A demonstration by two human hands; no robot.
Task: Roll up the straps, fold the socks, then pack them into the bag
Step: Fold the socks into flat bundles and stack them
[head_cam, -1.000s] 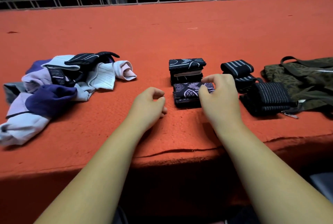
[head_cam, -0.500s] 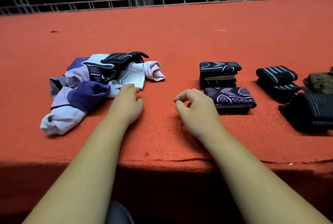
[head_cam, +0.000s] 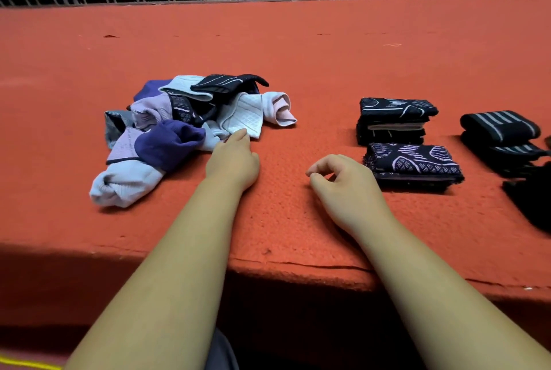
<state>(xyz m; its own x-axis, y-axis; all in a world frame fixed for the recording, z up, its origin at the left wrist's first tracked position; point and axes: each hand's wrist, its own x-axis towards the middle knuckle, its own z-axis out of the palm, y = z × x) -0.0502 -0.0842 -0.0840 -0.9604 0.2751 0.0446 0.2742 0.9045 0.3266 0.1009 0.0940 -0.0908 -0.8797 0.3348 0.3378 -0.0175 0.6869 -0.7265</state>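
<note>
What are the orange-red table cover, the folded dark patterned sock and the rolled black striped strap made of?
Orange-red table cover: probably matte felt or carpet; nubby texture, cracked front edge.
Folded dark patterned sock: knitted fabric; pale pattern in visible stitches.
Rolled black striped strap: seemingly woven elastic, matte; grey lines along it.

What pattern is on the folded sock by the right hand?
Folded sock: black with pale lilac leaf shapes; head view.
</note>
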